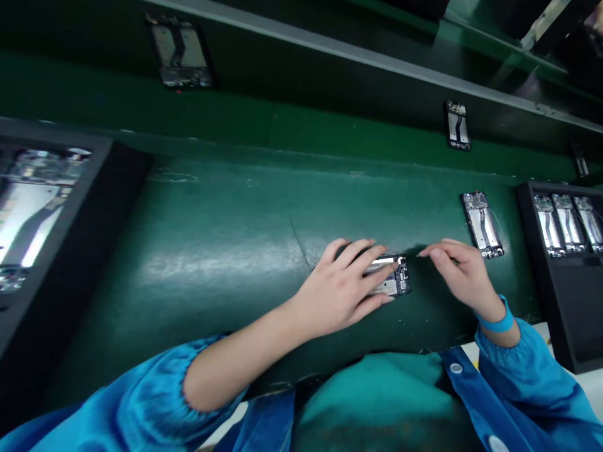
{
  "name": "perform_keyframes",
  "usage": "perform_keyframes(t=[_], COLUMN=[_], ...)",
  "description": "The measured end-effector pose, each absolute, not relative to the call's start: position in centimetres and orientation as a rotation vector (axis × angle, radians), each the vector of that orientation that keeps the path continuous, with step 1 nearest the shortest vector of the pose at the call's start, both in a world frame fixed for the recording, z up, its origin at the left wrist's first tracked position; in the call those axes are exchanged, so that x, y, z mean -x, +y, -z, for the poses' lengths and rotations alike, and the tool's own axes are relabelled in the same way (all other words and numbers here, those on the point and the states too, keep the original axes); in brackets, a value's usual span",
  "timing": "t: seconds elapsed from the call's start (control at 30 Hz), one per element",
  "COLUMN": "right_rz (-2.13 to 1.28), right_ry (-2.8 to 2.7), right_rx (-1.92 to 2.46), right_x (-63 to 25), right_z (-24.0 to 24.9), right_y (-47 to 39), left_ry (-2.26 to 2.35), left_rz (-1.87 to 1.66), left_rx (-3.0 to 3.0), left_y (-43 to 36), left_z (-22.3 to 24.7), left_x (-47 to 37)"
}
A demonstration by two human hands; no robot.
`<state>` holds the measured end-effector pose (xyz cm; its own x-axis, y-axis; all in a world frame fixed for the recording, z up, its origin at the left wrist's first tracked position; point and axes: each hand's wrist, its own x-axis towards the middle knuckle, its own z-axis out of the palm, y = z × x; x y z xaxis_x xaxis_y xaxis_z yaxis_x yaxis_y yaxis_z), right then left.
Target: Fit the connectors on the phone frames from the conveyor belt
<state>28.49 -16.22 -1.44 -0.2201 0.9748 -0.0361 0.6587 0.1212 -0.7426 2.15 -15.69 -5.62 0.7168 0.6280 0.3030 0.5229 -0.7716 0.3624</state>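
Observation:
A phone with its back off (402, 276) lies flat on the green mat, showing its circuit board at the right end. My left hand (342, 282) covers its left part, with the thumb along the near edge and the fingers across the top and far edge. From that covered end a thin dark wire (299, 242) sticks out over the mat. To the right, my right hand (459, 270) hovers apart from the phone, its thumb and forefinger closed together. Whatever may be between those fingertips is too small to make out. A blue band (498, 319) circles my right wrist.
Another opened phone (483, 225) lies beyond my right hand. A black tray (558, 289) at the right holds several opened phones. At the left stands another dark tray (101, 169) with phone parts. Two opened phones (181, 53) (456, 125) lie on the darker green strip, below a metal rail (330, 47).

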Motion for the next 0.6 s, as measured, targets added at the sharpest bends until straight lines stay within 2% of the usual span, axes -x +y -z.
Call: perform_keyframes(t=[0.17, 0.33, 0.6], right_rz=[-0.885, -0.619, -0.802], right_ry=[-2.048, -2.338, -2.227], right_rx=[1.417, 1.53, 1.371], right_x=[-26.9, -28.2, -27.2], right_z=[2.6, 2.9, 4.4], right_y=[-17.7, -17.1, -15.4], left_ry=[0.85, 0.861, 0.875], left_rz=[-0.503, -0.464, -0.441], left_rx=[-2.728, -2.699, -2.662], left_y=[-15.8, -15.6, -15.6], left_z=[6.3, 6.5, 6.3], left_x=[-2.2, -2.4, -2.4])
